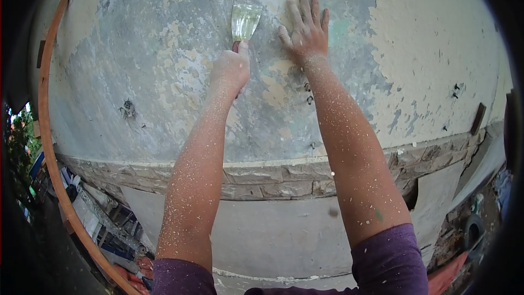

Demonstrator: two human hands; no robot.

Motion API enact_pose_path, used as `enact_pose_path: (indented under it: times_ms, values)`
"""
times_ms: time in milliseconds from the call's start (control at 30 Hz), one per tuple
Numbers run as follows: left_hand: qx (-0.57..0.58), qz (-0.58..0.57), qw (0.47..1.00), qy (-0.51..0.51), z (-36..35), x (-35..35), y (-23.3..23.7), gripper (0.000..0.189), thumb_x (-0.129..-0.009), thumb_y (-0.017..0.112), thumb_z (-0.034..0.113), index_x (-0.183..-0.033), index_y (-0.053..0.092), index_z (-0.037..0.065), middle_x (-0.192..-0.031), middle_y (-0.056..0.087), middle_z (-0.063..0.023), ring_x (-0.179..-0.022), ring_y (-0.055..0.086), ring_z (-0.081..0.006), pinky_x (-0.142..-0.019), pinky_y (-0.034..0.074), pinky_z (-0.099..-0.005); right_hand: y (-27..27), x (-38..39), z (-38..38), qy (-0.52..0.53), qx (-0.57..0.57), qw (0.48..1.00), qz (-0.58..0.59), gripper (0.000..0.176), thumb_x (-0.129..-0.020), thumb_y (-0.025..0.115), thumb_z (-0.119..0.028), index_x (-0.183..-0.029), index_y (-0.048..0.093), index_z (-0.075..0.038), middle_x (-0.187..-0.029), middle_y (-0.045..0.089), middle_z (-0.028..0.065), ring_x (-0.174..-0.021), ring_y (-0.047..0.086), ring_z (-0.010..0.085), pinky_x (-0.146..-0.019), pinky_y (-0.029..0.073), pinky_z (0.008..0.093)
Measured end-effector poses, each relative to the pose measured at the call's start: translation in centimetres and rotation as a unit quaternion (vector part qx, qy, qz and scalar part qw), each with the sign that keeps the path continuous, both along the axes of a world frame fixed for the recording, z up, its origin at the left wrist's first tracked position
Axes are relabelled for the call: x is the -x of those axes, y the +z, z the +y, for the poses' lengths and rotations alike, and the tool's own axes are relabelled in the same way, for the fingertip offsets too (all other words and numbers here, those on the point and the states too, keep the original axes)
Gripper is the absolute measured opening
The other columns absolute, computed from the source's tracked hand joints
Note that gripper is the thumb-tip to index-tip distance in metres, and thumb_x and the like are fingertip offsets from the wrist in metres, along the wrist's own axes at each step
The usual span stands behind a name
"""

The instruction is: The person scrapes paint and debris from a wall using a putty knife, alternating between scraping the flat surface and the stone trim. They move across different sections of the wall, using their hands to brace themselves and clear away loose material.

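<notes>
My left hand (230,68) is wrapped round the dark handle of a paint scraper (246,21). The scraper's wide metal blade points up and lies at or close to the wall; contact is hard to tell. To its right, my right hand (307,33) rests on the wall with its fingers spread, holding nothing. Around both hands the wall (202,27) shows bare grey plaster with ragged patches of cream and greenish paint. Pale paint flakes and dust cover both forearms.
Cream paint (431,38) still coats the wall at the right. A stone ledge (262,177) runs below the scraped area. A curved-looking wooden strip (48,109) stands at the left. Clutter lies at both lower sides, including a tyre (474,232) at the right.
</notes>
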State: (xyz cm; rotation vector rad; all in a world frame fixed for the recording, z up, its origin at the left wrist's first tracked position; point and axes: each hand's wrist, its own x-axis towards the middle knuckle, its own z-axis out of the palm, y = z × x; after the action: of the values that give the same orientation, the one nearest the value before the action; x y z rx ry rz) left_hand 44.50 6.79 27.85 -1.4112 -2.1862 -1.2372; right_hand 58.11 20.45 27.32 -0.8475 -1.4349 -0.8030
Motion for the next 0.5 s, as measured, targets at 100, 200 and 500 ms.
enact_pose_path:
  times_ms: [100,200,500]
  values:
    - [0.006,-0.090,0.993,-0.076,-1.6,-2.2,7.8,0.062,-0.097,0.035,0.047,-0.092,0.062,-0.009,-0.071,0.064,-0.0155,-0.056,0.063,-0.0255,-0.052,0.050,-0.0394,0.1,0.1,0.4,-0.009,0.007,1.000,-0.005,0.068,-0.087,0.047,-0.051,-0.147,0.027,-0.027,-0.156,0.016,0.0017,-0.144,0.011,0.0253,-0.117,0.007,0.0492]
    - [0.004,-0.094,0.993,-0.075,-1.2,-3.1,6.6,0.063,-0.097,0.034,0.048,-0.096,0.062,-0.009,-0.076,0.065,-0.0177,-0.065,0.066,-0.0281,-0.058,0.051,-0.0411,-0.3,0.2,0.9,0.044,0.005,0.999,0.006,0.067,-0.085,0.049,-0.047,-0.146,0.029,-0.027,-0.156,0.016,0.0019,-0.144,0.011,0.0253,-0.117,0.007,0.0496]
    - [-0.006,-0.124,0.988,-0.094,-1.1,-4.8,0.5,0.063,-0.098,0.033,0.047,-0.102,0.063,-0.008,-0.101,0.064,-0.0287,-0.100,0.062,-0.0398,-0.085,0.049,-0.0462,0.0,0.2,1.1,0.128,-0.041,0.990,0.040,0.063,-0.082,0.046,-0.022,-0.143,0.035,-0.010,-0.153,0.024,0.0083,-0.142,0.018,0.0289,-0.117,0.014,0.0452]
